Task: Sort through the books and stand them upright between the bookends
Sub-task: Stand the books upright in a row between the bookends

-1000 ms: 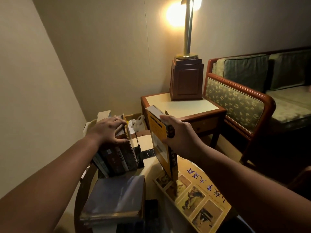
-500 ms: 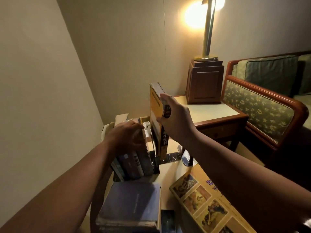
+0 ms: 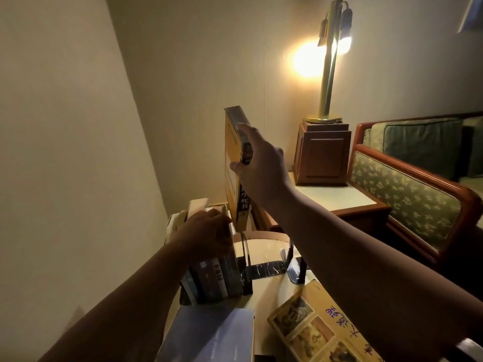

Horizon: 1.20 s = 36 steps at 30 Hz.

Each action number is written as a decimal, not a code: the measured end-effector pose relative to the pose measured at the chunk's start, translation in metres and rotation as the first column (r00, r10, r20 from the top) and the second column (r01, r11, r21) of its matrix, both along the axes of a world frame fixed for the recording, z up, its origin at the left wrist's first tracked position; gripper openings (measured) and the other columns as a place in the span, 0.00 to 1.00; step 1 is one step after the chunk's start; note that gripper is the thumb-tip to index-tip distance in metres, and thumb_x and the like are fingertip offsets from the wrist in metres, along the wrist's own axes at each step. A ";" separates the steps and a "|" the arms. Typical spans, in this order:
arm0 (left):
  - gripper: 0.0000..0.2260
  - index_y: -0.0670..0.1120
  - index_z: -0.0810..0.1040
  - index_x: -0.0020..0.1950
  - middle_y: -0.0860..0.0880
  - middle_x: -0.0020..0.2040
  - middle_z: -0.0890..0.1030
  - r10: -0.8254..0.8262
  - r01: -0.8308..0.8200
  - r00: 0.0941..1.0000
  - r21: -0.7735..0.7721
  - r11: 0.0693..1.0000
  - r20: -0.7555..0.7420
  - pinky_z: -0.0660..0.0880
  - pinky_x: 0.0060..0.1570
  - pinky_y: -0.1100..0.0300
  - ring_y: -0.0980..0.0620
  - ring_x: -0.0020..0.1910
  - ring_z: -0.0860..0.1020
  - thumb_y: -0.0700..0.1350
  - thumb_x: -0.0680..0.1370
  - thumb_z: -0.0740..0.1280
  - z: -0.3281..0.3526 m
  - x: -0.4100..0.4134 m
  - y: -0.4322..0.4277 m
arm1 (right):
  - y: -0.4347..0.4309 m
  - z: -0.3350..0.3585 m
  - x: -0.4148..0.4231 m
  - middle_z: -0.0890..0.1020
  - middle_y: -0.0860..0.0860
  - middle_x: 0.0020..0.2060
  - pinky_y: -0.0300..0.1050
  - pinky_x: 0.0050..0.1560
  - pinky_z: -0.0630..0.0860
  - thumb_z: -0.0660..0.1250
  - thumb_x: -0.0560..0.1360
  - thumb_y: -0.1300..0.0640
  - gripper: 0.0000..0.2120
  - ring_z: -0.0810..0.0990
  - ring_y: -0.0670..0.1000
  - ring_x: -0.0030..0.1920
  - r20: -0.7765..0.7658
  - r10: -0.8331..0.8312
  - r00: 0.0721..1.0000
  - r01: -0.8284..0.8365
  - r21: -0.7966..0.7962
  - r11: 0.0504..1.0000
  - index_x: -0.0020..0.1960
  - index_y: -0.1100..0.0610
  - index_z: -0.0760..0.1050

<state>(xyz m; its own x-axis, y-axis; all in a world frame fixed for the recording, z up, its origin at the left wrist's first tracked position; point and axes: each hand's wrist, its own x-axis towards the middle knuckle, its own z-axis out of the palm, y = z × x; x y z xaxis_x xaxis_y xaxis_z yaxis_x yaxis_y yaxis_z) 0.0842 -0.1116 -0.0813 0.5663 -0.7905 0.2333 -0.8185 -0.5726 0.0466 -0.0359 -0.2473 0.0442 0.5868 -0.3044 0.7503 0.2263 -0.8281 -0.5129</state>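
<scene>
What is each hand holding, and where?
Right hand grips the yellow book across its spine, upper half; left hand curls over the standing books' top edges.

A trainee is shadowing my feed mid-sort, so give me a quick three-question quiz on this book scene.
1. True or false: the right hand grips the tall yellow paperback book.
2. The left hand is on: A the row of upright dark books, B the brass lamp, C the wooden sofa arm.
3. Fill in: the large illustrated yellow book lies ___ on the pale table.
Key: 1 true; 2 A; 3 flat.
</scene>
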 end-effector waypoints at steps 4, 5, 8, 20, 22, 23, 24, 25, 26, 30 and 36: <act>0.26 0.59 0.70 0.68 0.56 0.63 0.75 -0.013 0.013 1.000 -0.005 1.000 0.003 0.69 0.54 0.58 0.53 0.62 0.73 0.60 0.71 0.71 0.000 -0.001 0.000 | 0.005 -0.009 0.003 0.79 0.57 0.64 0.46 0.52 0.81 0.75 0.72 0.66 0.35 0.81 0.60 0.60 -0.023 0.013 1.000 -0.012 0.011 1.000 0.76 0.57 0.65; 0.26 0.59 0.70 0.68 0.56 0.64 0.75 -0.015 0.015 1.000 -0.002 1.000 0.005 0.68 0.53 0.58 0.53 0.62 0.73 0.60 0.71 0.71 -0.001 0.000 0.001 | 0.006 -0.013 0.003 0.79 0.57 0.64 0.46 0.52 0.81 0.75 0.72 0.65 0.35 0.81 0.59 0.60 -0.031 0.017 0.999 -0.016 0.011 1.000 0.76 0.56 0.65; 0.26 0.59 0.71 0.67 0.56 0.63 0.76 -0.017 0.017 1.000 -0.011 1.000 0.006 0.68 0.51 0.59 0.53 0.60 0.73 0.61 0.71 0.71 -0.003 0.003 0.001 | 0.005 -0.020 0.004 0.80 0.58 0.64 0.44 0.50 0.81 0.75 0.72 0.64 0.35 0.82 0.59 0.58 -0.024 0.011 1.000 -0.011 0.021 1.000 0.75 0.56 0.65; 0.25 0.58 0.72 0.67 0.57 0.62 0.77 -0.020 0.020 1.000 -0.042 0.999 0.009 0.67 0.50 0.60 0.53 0.59 0.75 0.60 0.71 0.71 -0.004 0.005 0.003 | 0.006 -0.026 -0.001 0.78 0.57 0.66 0.38 0.51 0.78 0.76 0.72 0.64 0.33 0.81 0.57 0.60 0.070 0.004 0.998 -0.007 0.044 0.999 0.74 0.58 0.68; 0.25 0.57 0.72 0.67 0.56 0.62 0.77 -0.017 0.017 1.000 -0.049 0.999 0.008 0.67 0.51 0.59 0.52 0.60 0.75 0.59 0.72 0.71 -0.003 0.003 0.004 | 0.002 -0.029 -0.001 0.78 0.57 0.66 0.38 0.51 0.79 0.75 0.72 0.63 0.33 0.81 0.57 0.60 0.073 -0.017 0.997 0.012 0.068 0.998 0.74 0.59 0.68; 0.25 0.57 0.72 0.67 0.56 0.62 0.77 -0.020 0.021 1.000 -0.050 0.999 0.006 0.67 0.51 0.59 0.52 0.60 0.75 0.59 0.72 0.71 -0.002 0.003 0.004 | 0.000 -0.032 -0.001 0.78 0.57 0.66 0.41 0.51 0.80 0.75 0.73 0.63 0.33 0.81 0.57 0.60 0.063 -0.022 0.998 0.017 0.081 0.997 0.75 0.58 0.68; 0.24 0.57 0.72 0.66 0.56 0.62 0.77 -0.025 0.025 1.000 -0.051 0.998 0.007 0.66 0.50 0.59 0.52 0.60 0.75 0.59 0.72 0.71 -0.002 0.001 0.005 | -0.002 -0.035 -0.001 0.77 0.57 0.67 0.43 0.51 0.81 0.75 0.73 0.63 0.33 0.81 0.57 0.60 0.050 -0.024 0.998 0.019 0.092 0.996 0.75 0.58 0.67; 0.24 0.57 0.73 0.66 0.56 0.61 0.77 -0.031 0.031 0.999 -0.054 0.998 0.009 0.65 0.49 0.60 0.53 0.59 0.74 0.59 0.72 0.71 -0.001 0.000 0.005 | -0.004 -0.039 -0.001 0.77 0.57 0.67 0.44 0.51 0.81 0.75 0.73 0.63 0.33 0.81 0.57 0.60 0.038 -0.022 0.999 0.019 0.100 0.995 0.75 0.58 0.67; 0.23 0.57 0.73 0.65 0.56 0.61 0.77 -0.037 0.038 0.999 -0.057 0.998 0.013 0.64 0.48 0.60 0.54 0.58 0.74 0.59 0.72 0.71 0.000 0.000 0.005 | -0.005 -0.043 -0.001 0.77 0.57 0.67 0.42 0.51 0.81 0.75 0.73 0.63 0.33 0.81 0.56 0.60 0.027 -0.017 0.999 0.014 0.108 0.994 0.75 0.57 0.67; 0.24 0.57 0.73 0.66 0.56 0.61 0.77 -0.063 0.064 0.998 -0.058 0.996 0.018 0.64 0.48 0.62 0.54 0.57 0.75 0.59 0.72 0.71 0.001 -0.002 0.005 | -0.003 -0.052 0.002 0.78 0.57 0.65 0.38 0.51 0.79 0.75 0.73 0.62 0.34 0.81 0.55 0.59 0.000 0.039 0.999 -0.038 0.053 0.998 0.75 0.56 0.66; 0.27 0.57 0.71 0.70 0.56 0.63 0.77 -0.055 0.056 0.998 -0.051 0.997 0.007 0.65 0.51 0.61 0.52 0.60 0.75 0.61 0.72 0.70 0.000 0.000 0.006 | 0.000 -0.064 -0.003 0.80 0.57 0.63 0.29 0.50 0.74 0.77 0.71 0.63 0.34 0.82 0.56 0.57 0.010 0.068 0.998 -0.067 -0.039 0.997 0.74 0.59 0.68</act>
